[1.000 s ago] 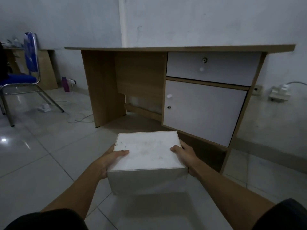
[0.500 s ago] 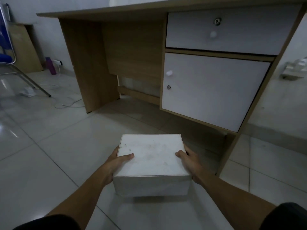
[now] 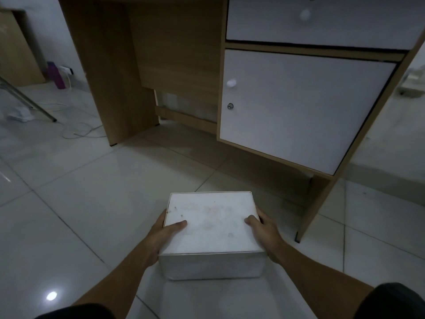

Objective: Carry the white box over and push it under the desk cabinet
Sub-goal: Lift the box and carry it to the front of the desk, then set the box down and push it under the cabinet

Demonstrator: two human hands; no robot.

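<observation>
Low before the desk cabinet [image 3: 299,107], left hand [image 3: 161,236] and right hand [image 3: 266,233] are clasping white box [image 3: 211,226] by opposite sides, keeping it level, probably for sliding underneath.

White box [image 3: 211,224] with faint smudges, wood-grain desk [image 3: 115,65], white cabinet door [image 3: 299,107], pale glossy floor tiles [image 3: 69,215], purple bottle [image 3: 55,74]
</observation>
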